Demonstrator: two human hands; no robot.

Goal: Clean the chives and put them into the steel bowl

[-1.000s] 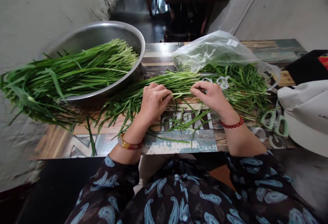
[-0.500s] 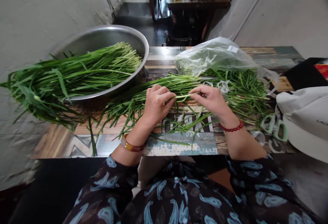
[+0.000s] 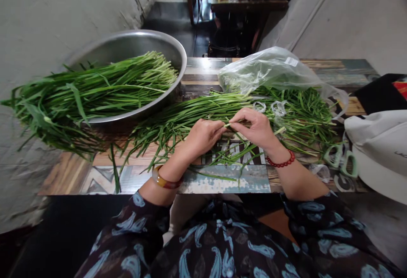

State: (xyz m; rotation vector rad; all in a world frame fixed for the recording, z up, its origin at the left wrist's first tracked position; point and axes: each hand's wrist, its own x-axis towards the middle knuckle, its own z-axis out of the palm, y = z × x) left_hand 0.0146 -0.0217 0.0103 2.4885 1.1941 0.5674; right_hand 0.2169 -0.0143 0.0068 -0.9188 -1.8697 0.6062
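Between my two hands is a short pale length of garlic chive (image 3: 227,125). My left hand (image 3: 205,136) is closed around it from the left. On its other end, the thumb and fingertips of my right hand (image 3: 254,127) pinch together. Just beyond my hands a bundle of garlic chives (image 3: 190,110) lies across the patterned table (image 3: 222,178). Loose chive scraps (image 3: 230,155) are scattered under and in front of my hands.
A wide metal basin (image 3: 183,64) heaped with chives stands at the left. At the right, a clear plastic bag (image 3: 270,68) lies over more chives. Green-handled scissors (image 3: 349,163) and a white cap (image 3: 378,146) are by the right edge.
My hands have come closer together and slightly lower. The chive stretched between them shows less of its length now. The view has shifted a little.
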